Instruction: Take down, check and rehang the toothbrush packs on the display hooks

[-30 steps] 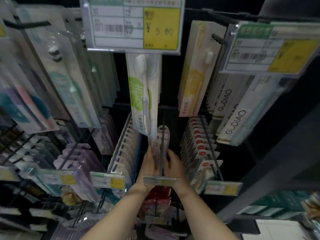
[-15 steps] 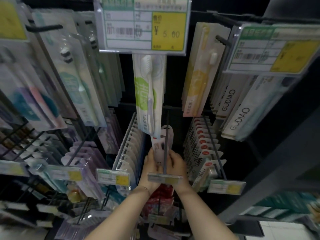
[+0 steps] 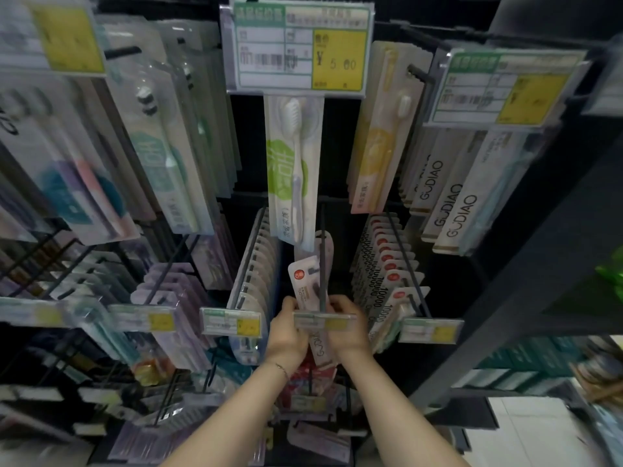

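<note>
Dark shop display rack, wire hooks in tiers, shot from below eye level. Edges of the frame are blurred.

Upper tier: long toothbrush packs hang face-out. A green-and-white pack is at centre, a yellow pack just to its right, and white GODIAO packs further right. The big price label above the centre pack reads ¥5.00. A second label is at upper right, print unreadable.

Lower tier: a dense row of white packs sits left of the centre hook, and a row of red-dot packs sits to its right.

Task item: one toothbrush pack, white with a red dot, is at the front end of the centre hook. It is tilted, top leaning left, right edge against the rod. Cannot tell if its hang slot is on the rod. Another pack top shows further back on the same hook.

Hands: the left hand grips the pack's left edge, thumb on the face. The right hand has its fingers curled round the right edge. Both are just behind the small price tag at the hook tip.

Thin bracelet on the left wrist.
</note>
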A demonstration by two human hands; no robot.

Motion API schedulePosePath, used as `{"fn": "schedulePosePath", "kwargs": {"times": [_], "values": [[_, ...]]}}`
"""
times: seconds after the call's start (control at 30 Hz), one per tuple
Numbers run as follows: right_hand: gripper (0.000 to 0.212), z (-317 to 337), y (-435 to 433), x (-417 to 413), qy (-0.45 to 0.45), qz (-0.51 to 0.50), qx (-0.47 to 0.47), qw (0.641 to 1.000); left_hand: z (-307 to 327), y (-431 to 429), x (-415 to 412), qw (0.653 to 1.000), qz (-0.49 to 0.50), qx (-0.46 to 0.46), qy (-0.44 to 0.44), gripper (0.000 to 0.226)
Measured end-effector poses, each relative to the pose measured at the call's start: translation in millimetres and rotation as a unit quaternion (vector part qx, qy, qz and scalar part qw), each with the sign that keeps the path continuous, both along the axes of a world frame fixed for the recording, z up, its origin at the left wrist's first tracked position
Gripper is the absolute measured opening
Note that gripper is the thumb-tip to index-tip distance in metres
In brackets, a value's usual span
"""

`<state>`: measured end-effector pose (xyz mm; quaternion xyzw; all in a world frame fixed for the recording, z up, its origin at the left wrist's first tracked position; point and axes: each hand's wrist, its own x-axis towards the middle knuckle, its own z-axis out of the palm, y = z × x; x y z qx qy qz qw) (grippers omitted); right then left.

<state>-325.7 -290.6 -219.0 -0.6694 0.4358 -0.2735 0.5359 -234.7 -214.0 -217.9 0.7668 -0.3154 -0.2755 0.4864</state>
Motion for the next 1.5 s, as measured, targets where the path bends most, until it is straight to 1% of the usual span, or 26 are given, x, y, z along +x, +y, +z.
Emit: {"fn": "schedulePosePath", "kwargs": {"times": [0.07, 0.17, 0.27, 0.33, 0.4, 0.57, 0.77, 0.9, 1.03, 1.13, 1.17, 1.27, 1.43, 1.5], "values": [[0.019, 3, 9, -2, 0.003, -0.012, 0.006, 1.0, 1, 10, 0, 0.999, -0.023, 0.005, -0.032, 0.003], [0.019, 3, 27, -6, 0.011, -0.029, -0.035, 0.999, 2, 24, 0, 0.999, -0.037, -0.017, -0.018, 0.007], [0.014, 2, 47, -8, -0.004, -0.056, -0.02, 0.998, -3, 35, 5, 0.999, -0.049, -0.015, -0.009, 0.012], [0.014, 2, 60, -8, -0.009, -0.068, -0.003, 0.998, -1, 44, 10, 0.997, -0.069, -0.006, -0.026, 0.019], [0.013, 2, 71, -8, -0.017, -0.079, 0.0, 0.997, 3, 52, 13, 0.995, -0.096, 0.001, -0.041, 0.02], [0.01, 1, 96, -15, 0.04, -0.111, -0.021, 0.993, 6, 72, 16, 0.988, -0.146, 0.002, -0.056, 0.012], [0.007, -2, 136, -27, 0.077, -0.111, -0.011, 0.991, -7, 105, 15, 0.978, -0.204, 0.009, -0.052, 0.004], [0.009, -3, 159, -28, 0.079, -0.116, -0.011, 0.99, -8, 128, 16, 0.973, -0.223, 0.012, -0.05, 0.003], [0.006, 5, 176, -26, 0.038, -0.133, -0.028, 0.99, 9, 148, 18, 0.968, -0.24, -0.018, -0.066, 0.004], [0.006, 17, 185, -23, -0.005, -0.146, -0.044, 0.988, 32, 157, 20, 0.965, -0.234, -0.069, -0.1, 0.021], [0.007, 21, 186, -22, -0.009, -0.151, -0.057, 0.987, 41, 158, 20, 0.963, -0.23, -0.09, -0.108, 0.022], [0.009, 37, 186, -23, -0.022, -0.151, -0.085, 0.985, 65, 152, 22, 0.954, -0.226, -0.15, -0.125, 0.006], [0.02, 81, 177, -23, -0.05, -0.154, -0.125, 0.979, 109, 135, 20, 0.939, -0.215, -0.225, -0.146, 0.004], [0.032, 98, 171, -24, -0.041, -0.15, -0.14, 0.978, 124, 126, 17, 0.937, -0.202, -0.248, -0.141, 0.004]]}}
